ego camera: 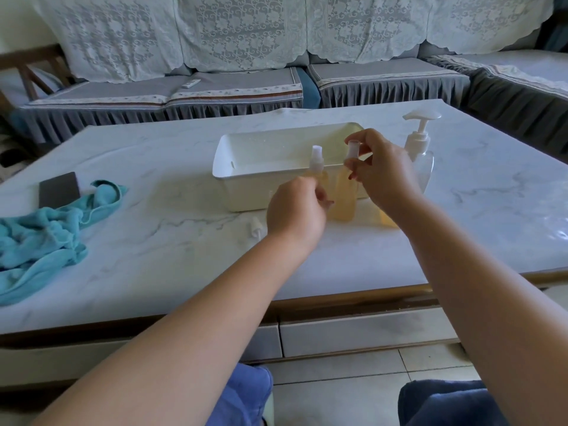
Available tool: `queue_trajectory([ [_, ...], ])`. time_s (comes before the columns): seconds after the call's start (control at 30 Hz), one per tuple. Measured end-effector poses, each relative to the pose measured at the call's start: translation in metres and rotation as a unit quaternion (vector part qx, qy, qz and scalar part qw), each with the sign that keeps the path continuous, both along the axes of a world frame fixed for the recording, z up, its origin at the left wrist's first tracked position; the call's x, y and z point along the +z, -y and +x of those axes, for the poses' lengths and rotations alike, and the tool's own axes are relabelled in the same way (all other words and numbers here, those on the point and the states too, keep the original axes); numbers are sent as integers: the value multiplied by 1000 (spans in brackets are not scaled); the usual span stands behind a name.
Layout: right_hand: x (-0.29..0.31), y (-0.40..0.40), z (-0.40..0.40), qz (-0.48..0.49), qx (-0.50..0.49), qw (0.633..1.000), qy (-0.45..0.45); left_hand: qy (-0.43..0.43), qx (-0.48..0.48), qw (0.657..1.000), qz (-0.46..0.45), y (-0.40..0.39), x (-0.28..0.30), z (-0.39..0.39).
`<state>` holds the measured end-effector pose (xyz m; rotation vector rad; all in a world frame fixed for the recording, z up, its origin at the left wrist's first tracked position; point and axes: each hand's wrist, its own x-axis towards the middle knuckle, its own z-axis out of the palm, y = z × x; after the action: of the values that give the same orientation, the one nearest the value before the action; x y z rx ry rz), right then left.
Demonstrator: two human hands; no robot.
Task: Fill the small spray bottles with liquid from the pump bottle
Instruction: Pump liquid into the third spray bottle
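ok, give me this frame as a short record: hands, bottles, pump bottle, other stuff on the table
left hand: fingers curled at the left spray bottle, grip hidden behind the hand
right hand: pinches a small clear cap above the middle spray bottle
spray bottles: upright in front of the tub, amber liquid inside; left one has its sprayer on
pump bottle: upright, right of the white tub, looks nearly empty
loose sprayer: lying on the table
left side: teal cloth, dark sponge
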<state>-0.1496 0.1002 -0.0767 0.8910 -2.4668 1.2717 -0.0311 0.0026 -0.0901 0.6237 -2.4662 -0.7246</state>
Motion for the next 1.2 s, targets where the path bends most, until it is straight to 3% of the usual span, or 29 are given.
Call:
queue_trajectory([
  [0.43,-6,13,-1,-35,6,999,7,87,122,989,8,83,-19,34],
  [0.6,-7,13,-2,-41,22,999,20,132,124,983,30,87,-20,33],
  [0.93,2,1,4,-77,-19,997,-19,80,82,991,63,72,-22,13],
  [1.2,6,-19,8,-53,-16,998,-32,45,88,992,73,44,3,11],
])
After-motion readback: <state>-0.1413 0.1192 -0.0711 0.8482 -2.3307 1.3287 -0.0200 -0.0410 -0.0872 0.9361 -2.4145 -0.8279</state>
